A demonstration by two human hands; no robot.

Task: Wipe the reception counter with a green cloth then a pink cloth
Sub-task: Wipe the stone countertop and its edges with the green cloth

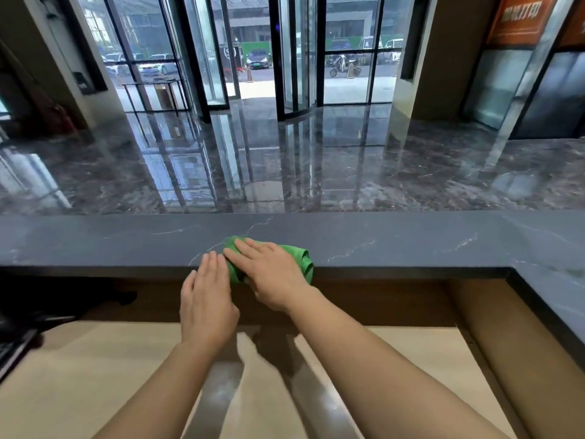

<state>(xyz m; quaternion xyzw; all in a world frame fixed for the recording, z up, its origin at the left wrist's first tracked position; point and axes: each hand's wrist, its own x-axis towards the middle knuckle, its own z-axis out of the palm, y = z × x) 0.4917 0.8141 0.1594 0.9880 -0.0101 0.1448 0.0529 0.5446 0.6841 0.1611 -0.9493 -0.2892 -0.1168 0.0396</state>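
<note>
Two bare forearms nearest, over the pale lower desk [79,375] below the counter [411,242]. Two hands, one green cloth [302,259]. Left hand [207,299]: fingers straight and close together, holding nothing, fingertips resting on the counter's near edge, right beside the cloth's left end. Right hand [272,277]: flat, fingers slightly spread, pressing down on the cloth, fingertips aimed left and away. Cloth is bunched into a roll on the counter's near edge, about mid-counter; long axis runs left-right along the counter, right end drooping over the edge.
</note>
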